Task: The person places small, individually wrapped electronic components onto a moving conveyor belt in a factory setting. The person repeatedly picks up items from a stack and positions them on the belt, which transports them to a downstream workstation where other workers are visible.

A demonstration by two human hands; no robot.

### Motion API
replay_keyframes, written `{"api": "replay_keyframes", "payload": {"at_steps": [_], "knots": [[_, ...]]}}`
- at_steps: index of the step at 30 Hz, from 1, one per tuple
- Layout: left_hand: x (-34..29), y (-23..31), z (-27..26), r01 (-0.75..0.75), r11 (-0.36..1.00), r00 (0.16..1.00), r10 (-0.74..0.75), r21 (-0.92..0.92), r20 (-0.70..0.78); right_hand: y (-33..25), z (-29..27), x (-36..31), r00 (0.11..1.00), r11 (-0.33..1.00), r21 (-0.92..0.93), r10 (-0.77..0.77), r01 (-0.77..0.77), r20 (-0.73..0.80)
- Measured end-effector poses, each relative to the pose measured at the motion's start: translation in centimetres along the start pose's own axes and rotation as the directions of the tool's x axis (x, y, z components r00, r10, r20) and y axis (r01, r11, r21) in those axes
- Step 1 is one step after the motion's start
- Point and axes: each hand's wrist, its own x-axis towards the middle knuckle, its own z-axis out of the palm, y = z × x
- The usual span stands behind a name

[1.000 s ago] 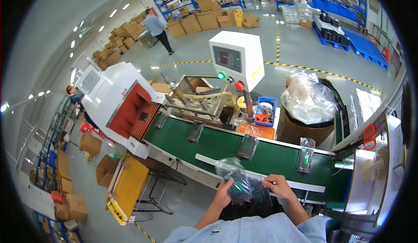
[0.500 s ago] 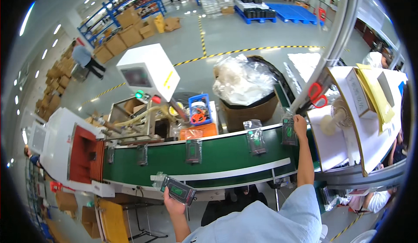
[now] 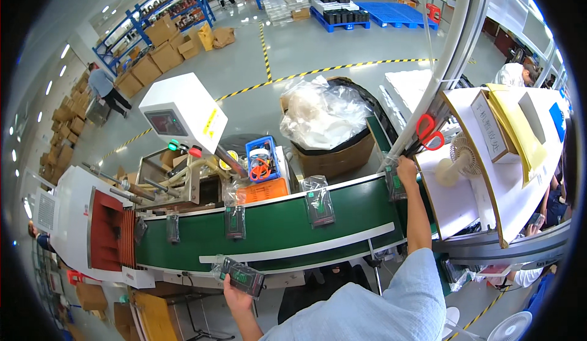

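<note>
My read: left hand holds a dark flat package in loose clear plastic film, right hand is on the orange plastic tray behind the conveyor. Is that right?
No: the head view shows the right hand at another film-wrapped dark package, near the green conveyor belt's right end. The left hand does hold a dark flat package.

From my remote station, I identify red scissors (image 3: 430, 134) near the metal post (image 3: 453, 41), with a beige fan (image 3: 468, 156) to their right. I note clear plastic film (image 3: 324, 111) heaped in a brown carton (image 3: 336, 162). Farther back, I register a blue pallet (image 3: 397, 17) on the grey floor (image 3: 342, 44).
</note>
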Motion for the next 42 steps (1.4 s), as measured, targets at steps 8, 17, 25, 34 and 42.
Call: {"api": "replay_keyframes", "payload": {"at_steps": [8,17,25,34,42], "knots": [[-0.8,-0.9,-0.2,0.047,0.999,0.999,-0.047,-0.009,-0.015,2.6,4.6,0.6,0.997,0.991,0.123,-0.052,0.045,0.058],[-1.9,-2.2,0.0,0.053,0.998,0.999,-0.053,0.034,0.011,-1.9,11.2,-3.9,0.998,0.945,0.326,0.025,-0.007,-0.054],[-3.3,-3.4,1.1,-0.011,0.964,0.996,-0.011,0.267,0.083,-9.0,11.1,-7.2,0.987,0.938,0.311,0.158,-0.151,0.003],[-4.9,-3.1,1.7,-0.053,0.833,0.986,-0.043,0.55,0.161,-10.6,13.0,-8.8,0.996,0.905,0.426,-0.017,-0.024,0.092],[-5.1,-1.9,-1.6,-0.112,0.617,0.935,-0.2,0.779,0.293,-23.5,-0.2,-17.8,0.474,0.714,0.69,-0.57,-0.119,0.671]]}}
